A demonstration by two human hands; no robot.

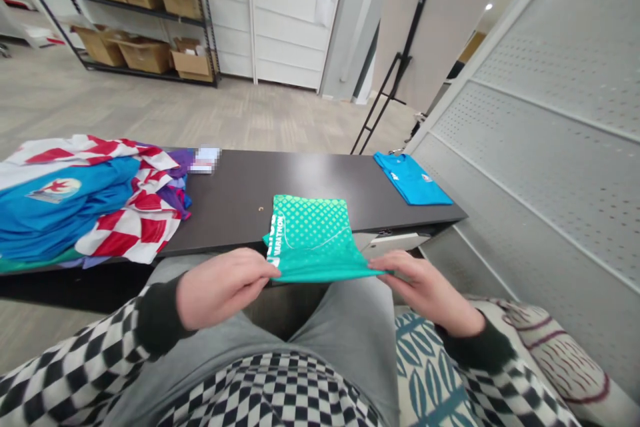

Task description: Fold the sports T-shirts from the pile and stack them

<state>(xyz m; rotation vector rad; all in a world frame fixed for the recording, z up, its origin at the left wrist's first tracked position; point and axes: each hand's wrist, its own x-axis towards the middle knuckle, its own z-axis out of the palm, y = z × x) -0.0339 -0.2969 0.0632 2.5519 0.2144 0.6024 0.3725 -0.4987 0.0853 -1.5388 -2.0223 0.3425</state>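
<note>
Lower centre, left hand (226, 285) and right hand (426, 287) pinch a green patterned fabric shirt (320, 233), seemingly mid-fold; next needs aligned edges.

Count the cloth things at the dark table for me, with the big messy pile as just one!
Messy pile: 1
Folded blue shirt: 1
Green cloth pinched by the left hand and right hand: 1
Total: 3

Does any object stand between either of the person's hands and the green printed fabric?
Nothing visible does: the left hand and the right hand each pinch the green printed fabric directly, at opposite ends of its near edge.
</note>
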